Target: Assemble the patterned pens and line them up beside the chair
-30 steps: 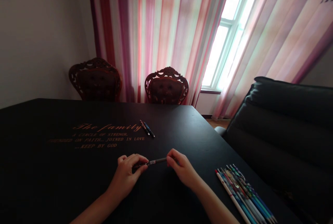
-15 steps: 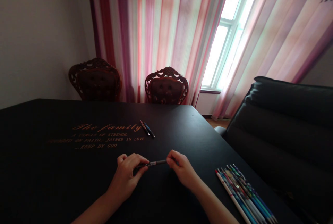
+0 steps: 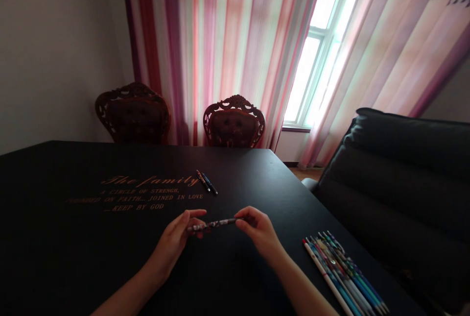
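Note:
A patterned pen (image 3: pixel 216 225) is held level above the black table, its dark end to the right. My right hand (image 3: pixel 259 228) pinches that dark end between thumb and fingertips. At the pen's other end is my left hand (image 3: pixel 178 232), its thumb raised and index finger stretched out. The pen's left end lies against the fingers there without a closed grip; whether they bear its weight I cannot tell. Beyond the hands, a reddish patterned pen (image 3: pixel 203 181) and a dark blue pen (image 3: pixel 210 183) lie side by side on the table.
Several pens (image 3: pixel 345 274) lie in a close row at the right front of the black table (image 3: pixel 91 247). Gold lettering (image 3: pixel 152 191) marks its surface. Two carved chairs (image 3: pixel 235 122) stand behind it, and a black leather chair (image 3: pixel 407 183) is at the right.
My left hand has loosened its pinch, and its fingers have spread. The pen's patterned barrel now shows more fully. My right hand still grips the right end, slightly higher in view.

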Demonstrator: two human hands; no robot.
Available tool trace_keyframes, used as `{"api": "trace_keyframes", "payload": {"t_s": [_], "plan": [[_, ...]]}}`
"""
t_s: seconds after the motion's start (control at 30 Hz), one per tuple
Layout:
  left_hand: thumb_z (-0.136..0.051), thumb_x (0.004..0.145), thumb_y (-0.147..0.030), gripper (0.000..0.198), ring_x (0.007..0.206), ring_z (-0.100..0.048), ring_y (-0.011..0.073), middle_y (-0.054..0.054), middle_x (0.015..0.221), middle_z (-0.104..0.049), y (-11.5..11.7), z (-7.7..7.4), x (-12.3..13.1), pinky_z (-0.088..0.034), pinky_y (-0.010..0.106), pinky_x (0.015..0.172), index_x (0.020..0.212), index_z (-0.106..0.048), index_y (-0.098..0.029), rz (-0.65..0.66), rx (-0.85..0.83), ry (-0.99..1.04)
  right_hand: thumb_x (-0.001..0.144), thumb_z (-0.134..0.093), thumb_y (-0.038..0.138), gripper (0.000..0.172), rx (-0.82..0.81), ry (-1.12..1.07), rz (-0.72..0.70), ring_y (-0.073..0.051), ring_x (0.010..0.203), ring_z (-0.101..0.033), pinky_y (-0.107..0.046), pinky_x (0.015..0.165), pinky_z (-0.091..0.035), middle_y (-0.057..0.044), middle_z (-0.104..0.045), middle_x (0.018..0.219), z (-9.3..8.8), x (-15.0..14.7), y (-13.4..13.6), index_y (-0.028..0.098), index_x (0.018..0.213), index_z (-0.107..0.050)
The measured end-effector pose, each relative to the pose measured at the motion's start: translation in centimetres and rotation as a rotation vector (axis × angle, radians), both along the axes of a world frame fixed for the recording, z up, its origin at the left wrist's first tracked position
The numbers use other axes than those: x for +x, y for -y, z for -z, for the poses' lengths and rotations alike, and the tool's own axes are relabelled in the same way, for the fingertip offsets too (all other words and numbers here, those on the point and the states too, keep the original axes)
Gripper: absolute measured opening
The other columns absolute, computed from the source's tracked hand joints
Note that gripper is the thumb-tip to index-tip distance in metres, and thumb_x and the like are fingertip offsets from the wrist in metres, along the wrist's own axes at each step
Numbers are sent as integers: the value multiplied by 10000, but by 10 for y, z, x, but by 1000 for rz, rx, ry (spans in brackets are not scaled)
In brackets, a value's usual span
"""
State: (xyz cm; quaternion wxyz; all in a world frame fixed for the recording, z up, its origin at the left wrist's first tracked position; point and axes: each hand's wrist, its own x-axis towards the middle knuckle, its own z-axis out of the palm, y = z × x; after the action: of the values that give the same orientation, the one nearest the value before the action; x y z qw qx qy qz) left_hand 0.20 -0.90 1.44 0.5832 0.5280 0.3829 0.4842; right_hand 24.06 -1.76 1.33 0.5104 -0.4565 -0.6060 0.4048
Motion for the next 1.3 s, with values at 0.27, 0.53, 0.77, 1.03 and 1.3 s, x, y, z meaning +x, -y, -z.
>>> {"api": "trace_keyframes", "payload": {"t_s": [0.27,0.53,0.77,1.03,1.3], "plan": [[-725,787,-448,366,774,-616,169,102,888,-760,-4,5,3,-457,255,752,946,-770,-122,68,-231,340,772,-706,324,174,-10,-62,6,-138,688,-530,-246,648,-395,9,-606,737,2,0,-2,173,844,-660],[-751,739,-499,393,756,-599,159,74,866,-755,-5,8,6,-459,246,731,880,-782,-133,-34,-183,307,776,-683,288,129,43,105,83,-152,680,-521,-266,647,-402,-4,-614,722,1,-3,1,167,823,-675],[-699,781,-522,409,792,-636,185,83,856,-756,-6,11,5,-474,262,728,900,-770,-137,-10,-190,293,777,-679,280,127,74,139,117,-159,697,-544,-267,664,-429,-10,-638,736,-2,-1,2,170,838,-696],[-718,749,-540,407,762,-655,188,58,799,-748,-6,10,6,-490,265,708,847,-757,-146,-69,-176,291,763,-680,217,52,146,333,111,-159,695,-586,-264,666,-439,-4,-665,725,-13,-6,8,189,797,-708],[-602,827,-559,450,835,-660,213,79,823,-766,-7,6,-1,-515,289,780,935,-740,-145,2,-224,206,814,-621,332,142,306,541,668,-208,783,-577,-319,749,-419,-37,-682,786,-71,78,43,218,826,-706]]}}
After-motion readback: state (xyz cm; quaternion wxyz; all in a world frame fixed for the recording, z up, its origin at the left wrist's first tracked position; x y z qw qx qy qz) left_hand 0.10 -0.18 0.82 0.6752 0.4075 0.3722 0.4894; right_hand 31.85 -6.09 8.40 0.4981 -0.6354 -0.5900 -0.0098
